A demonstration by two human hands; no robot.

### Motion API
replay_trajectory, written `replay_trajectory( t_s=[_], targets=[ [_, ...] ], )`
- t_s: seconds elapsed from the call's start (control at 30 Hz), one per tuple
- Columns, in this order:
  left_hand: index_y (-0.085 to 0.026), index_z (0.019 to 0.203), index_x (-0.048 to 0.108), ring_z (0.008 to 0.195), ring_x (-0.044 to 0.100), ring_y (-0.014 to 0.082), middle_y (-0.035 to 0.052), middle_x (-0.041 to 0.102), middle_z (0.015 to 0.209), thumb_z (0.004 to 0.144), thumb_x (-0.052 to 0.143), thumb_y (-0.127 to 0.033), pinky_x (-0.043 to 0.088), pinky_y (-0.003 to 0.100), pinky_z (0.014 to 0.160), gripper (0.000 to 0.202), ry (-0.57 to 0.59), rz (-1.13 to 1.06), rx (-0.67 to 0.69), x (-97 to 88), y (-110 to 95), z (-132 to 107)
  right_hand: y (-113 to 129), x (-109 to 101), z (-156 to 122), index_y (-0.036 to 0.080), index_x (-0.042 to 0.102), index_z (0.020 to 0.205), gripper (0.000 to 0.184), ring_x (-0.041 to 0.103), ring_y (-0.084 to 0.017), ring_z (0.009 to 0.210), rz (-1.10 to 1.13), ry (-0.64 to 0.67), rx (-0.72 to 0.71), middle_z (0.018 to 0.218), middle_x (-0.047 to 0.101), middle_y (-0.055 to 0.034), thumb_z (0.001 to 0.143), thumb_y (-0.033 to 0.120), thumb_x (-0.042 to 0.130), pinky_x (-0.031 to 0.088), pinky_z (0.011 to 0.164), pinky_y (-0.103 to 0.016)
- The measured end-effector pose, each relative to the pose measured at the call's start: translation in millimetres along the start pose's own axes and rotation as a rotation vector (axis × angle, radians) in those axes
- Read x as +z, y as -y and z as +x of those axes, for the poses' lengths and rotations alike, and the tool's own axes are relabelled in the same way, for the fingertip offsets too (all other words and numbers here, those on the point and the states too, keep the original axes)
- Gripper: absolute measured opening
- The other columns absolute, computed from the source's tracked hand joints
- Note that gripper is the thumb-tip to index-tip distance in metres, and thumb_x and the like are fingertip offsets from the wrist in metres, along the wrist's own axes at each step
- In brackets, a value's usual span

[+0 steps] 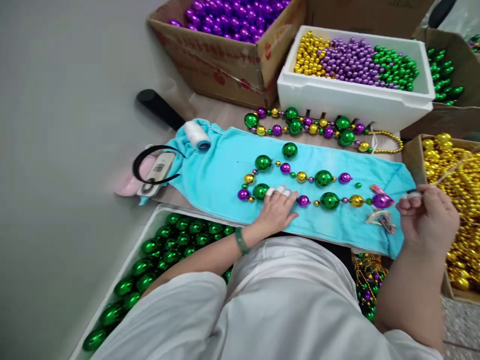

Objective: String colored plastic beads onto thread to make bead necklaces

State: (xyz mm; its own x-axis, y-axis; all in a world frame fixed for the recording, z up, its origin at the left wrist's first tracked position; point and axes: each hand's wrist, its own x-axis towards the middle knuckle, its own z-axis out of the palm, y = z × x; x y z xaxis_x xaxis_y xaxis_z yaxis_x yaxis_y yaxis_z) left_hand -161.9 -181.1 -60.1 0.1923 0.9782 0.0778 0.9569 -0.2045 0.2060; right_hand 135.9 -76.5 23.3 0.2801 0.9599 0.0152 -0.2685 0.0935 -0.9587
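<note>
A blue towel (210, 175) carries a loop-shaped row of green, purple and gold beads (330, 201). My left hand (276, 210), with white wraps on its fingertips, lies spread over the lower row beside a large green bead (260, 192). At the towel's right end my right hand (429, 215) is raised with its fingers closed in a pinch. Something small and dark shows at its fingertips, and a thin pale strand runs off behind it; I cannot make out what is held. Near it lie a purple bead (382, 200) and a small pair of thread snips (386, 221).
A strung necklace (311, 127) lies behind the towel. A thread spool (197, 135) and a black hoop (137, 165) lie left. Around stand a cardboard box (213, 62), a white foam box (348, 102), gold beads (455, 200) in a carton and a tray of green beads (150, 247).
</note>
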Motion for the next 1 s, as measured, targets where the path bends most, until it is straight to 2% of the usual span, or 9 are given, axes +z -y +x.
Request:
replay_trajectory(
  t_s=[0.07,0.17,0.27,0.43,0.63,0.73,0.83,0.9,1.0],
  targets=[
    [-0.017,0.139,0.044,0.134,0.035,0.0363,0.0180,0.052,0.135,0.087,0.052,-0.046,0.020,0.054,0.109,0.060,-0.049,0.065,-0.067,-3.2,21.3,-5.0,-1.8,1.7,2.0,0.016,0.063,0.072,0.019,0.044,-0.008,0.043,-0.004,-0.001,0.028,0.046,0.045,0.0048,0.074,0.032,0.072,0.040,0.043,-0.021],
    [-0.016,0.138,0.045,0.128,0.040,0.0371,0.0194,0.054,0.132,0.090,0.047,-0.043,0.022,0.057,0.107,0.056,-0.086,0.162,-0.144,-8.4,54.2,-8.4,-3.0,2.3,5.9,0.016,0.063,0.076,0.020,0.046,-0.008,0.045,0.011,0.015,0.035,0.049,0.048,0.0051,0.074,0.034,0.072,0.042,0.045,-0.021],
    [-0.018,0.129,0.055,0.119,0.046,0.0354,0.0190,0.056,0.126,0.091,0.042,-0.032,0.033,0.053,0.098,0.042,-0.059,0.222,-0.165,-17.0,85.8,-8.0,-1.5,-0.9,10.7,0.016,0.063,0.076,0.020,0.045,-0.008,0.045,0.020,0.005,0.013,0.048,0.047,0.0057,0.074,0.035,0.072,0.041,0.044,-0.021],
    [-0.020,0.122,0.059,0.115,0.046,0.0325,0.0158,0.058,0.120,0.092,0.036,-0.026,0.038,0.046,0.092,0.038,-0.018,0.320,-0.098,-41.2,136.4,2.4,-10.7,-3.4,15.2,0.015,0.064,0.076,0.024,0.046,-0.008,0.044,0.002,0.001,0.036,0.047,0.047,0.0061,0.072,0.036,0.075,0.040,0.043,-0.020],
    [-0.024,0.124,0.056,0.116,0.045,0.0297,0.0131,0.059,0.118,0.092,0.033,-0.026,0.035,0.045,0.097,0.039,0.078,0.316,0.005,-61.8,176.2,18.3,-49.2,-1.8,6.3,0.014,0.066,0.079,0.028,0.047,-0.008,0.041,-0.182,0.053,0.175,0.047,0.050,0.0059,0.072,0.040,0.073,0.036,0.038,-0.019],
    [-0.025,0.125,0.055,0.117,0.045,0.0297,0.0130,0.058,0.119,0.091,0.036,-0.026,0.035,0.044,0.098,0.039,0.144,0.320,0.045,-66.2,181.3,21.1,-62.0,-6.5,1.6,0.013,0.066,0.082,0.031,0.046,-0.008,0.040,-0.257,0.028,0.184,0.047,0.049,0.0063,0.073,0.043,0.072,0.034,0.036,-0.018],
    [-0.024,0.131,0.051,0.120,0.044,0.0327,0.0148,0.055,0.126,0.087,0.046,-0.031,0.033,0.049,0.101,0.045,0.162,0.329,0.068,-71.3,169.2,21.6,-65.8,-10.5,-2.6,0.013,0.065,0.081,0.032,0.045,-0.008,0.040,-0.279,0.018,0.192,0.047,0.046,0.0070,0.073,0.044,0.072,0.033,0.036,-0.018],
    [-0.023,0.136,0.047,0.123,0.042,0.0351,0.0157,0.052,0.133,0.085,0.052,-0.035,0.029,0.053,0.104,0.053,0.127,0.290,0.096,-73.0,148.0,23.6,-64.7,-8.3,-6.8,0.014,0.065,0.080,0.031,0.046,-0.008,0.041,-0.270,0.063,0.206,0.046,0.046,0.0069,0.074,0.043,0.072,0.035,0.038,-0.018],
    [-0.022,0.139,0.044,0.127,0.041,0.0336,0.0155,0.051,0.134,0.088,0.051,-0.042,0.026,0.052,0.108,0.056,0.039,0.120,0.156,-66.0,96.6,34.8,-58.2,5.3,-15.4,0.015,0.065,0.080,0.027,0.047,-0.008,0.042,-0.207,0.155,0.214,0.047,0.045,0.0066,0.076,0.041,0.071,0.036,0.040,-0.019]
  ],
)
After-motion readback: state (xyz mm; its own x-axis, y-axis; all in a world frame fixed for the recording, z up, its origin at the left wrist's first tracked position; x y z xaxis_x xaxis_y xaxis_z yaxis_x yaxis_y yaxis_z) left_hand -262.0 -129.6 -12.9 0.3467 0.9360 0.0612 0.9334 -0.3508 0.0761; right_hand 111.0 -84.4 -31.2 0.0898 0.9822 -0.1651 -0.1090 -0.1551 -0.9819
